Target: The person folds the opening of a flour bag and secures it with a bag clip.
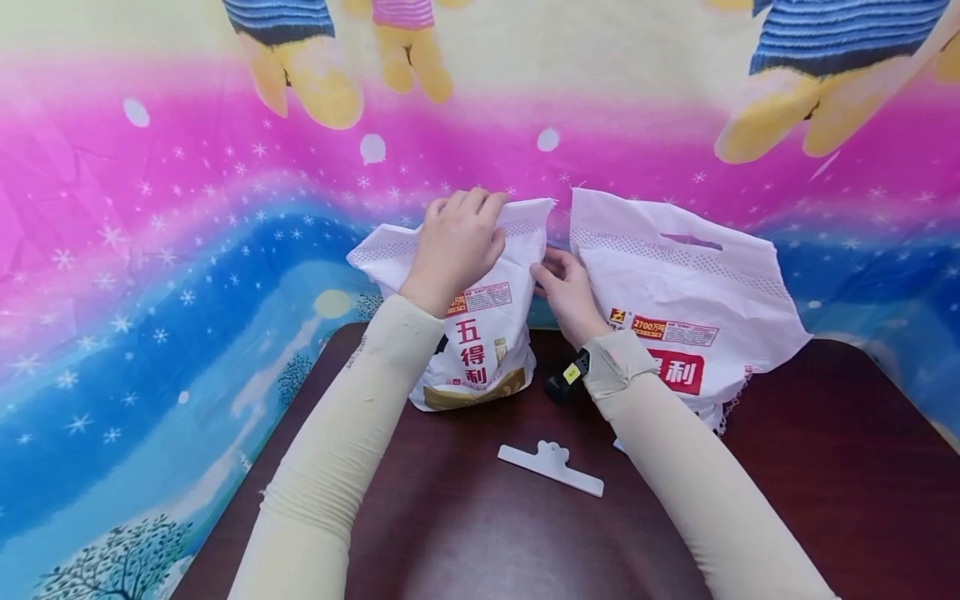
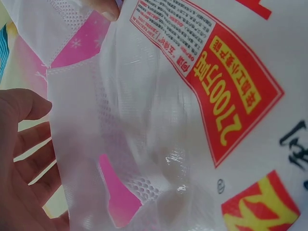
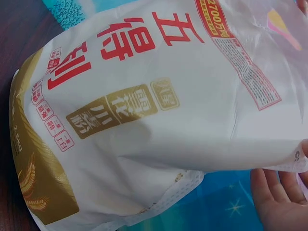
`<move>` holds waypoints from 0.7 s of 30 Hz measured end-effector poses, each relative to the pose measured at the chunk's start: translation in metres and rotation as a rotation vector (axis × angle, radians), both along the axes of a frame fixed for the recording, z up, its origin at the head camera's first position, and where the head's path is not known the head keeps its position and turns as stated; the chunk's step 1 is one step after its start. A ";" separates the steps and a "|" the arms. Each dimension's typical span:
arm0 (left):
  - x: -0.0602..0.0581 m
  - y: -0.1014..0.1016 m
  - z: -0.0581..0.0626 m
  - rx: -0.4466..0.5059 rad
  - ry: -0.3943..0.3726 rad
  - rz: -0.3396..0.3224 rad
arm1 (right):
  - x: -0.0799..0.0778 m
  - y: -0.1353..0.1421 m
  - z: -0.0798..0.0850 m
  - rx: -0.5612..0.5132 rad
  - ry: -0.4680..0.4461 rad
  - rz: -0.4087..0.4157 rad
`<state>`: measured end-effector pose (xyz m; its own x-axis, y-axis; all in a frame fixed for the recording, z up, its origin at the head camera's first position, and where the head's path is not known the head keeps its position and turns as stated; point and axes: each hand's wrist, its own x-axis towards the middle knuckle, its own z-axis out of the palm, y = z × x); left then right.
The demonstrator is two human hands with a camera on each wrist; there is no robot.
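Observation:
A white flour bag [image 1: 480, 292] with red lettering and a gold base stands upright on the table. My left hand [image 1: 457, 242] reaches over its top edge; in the left wrist view the thumb is at the edge and the fingers go behind it. With thumb in front and fingers behind, my right hand [image 1: 566, 292] pinches the right side edge near the top. The bag's handle slot [image 2: 118, 195] shows in the left wrist view. Gold wheat print [image 3: 31, 185] marks its lower end. A white bag clip [image 1: 551, 468] lies on the table in front.
A second white flour bag [image 1: 682, 267] with a handle slot stands just right of my right hand. The dark brown table [image 1: 450, 508] meets a printed cloth backdrop [image 1: 225, 258] behind. A small pale object [image 1: 618, 446] is mostly hidden by my right forearm.

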<state>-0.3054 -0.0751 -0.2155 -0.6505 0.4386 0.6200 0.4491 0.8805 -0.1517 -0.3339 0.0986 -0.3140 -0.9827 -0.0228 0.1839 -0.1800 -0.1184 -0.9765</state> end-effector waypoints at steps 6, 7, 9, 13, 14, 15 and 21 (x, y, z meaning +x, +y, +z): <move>-0.003 0.000 -0.001 -0.004 -0.003 0.019 | 0.000 0.000 -0.004 -0.077 0.001 -0.002; -0.003 -0.001 -0.001 -0.006 -0.005 0.022 | 0.001 -0.001 -0.004 -0.079 0.003 -0.009; -0.002 -0.002 -0.001 -0.008 -0.011 0.028 | 0.002 -0.002 -0.004 -0.082 0.006 -0.026; -0.002 -0.004 0.001 -0.002 -0.017 0.036 | 0.004 -0.004 -0.006 -0.091 0.009 -0.060; -0.002 -0.005 0.002 0.005 -0.016 0.035 | 0.004 -0.004 -0.006 -0.097 0.011 -0.064; -0.002 -0.005 0.002 0.010 -0.015 0.034 | 0.004 -0.005 -0.007 -0.101 0.015 -0.068; -0.001 -0.007 0.004 0.042 -0.021 0.005 | 0.005 -0.007 -0.007 -0.090 0.049 -0.111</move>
<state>-0.3062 -0.0826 -0.2114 -0.6656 0.4093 0.6240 0.4473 0.8882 -0.1055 -0.3286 0.0915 -0.3211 -0.9682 0.1042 0.2276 -0.2435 -0.1813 -0.9528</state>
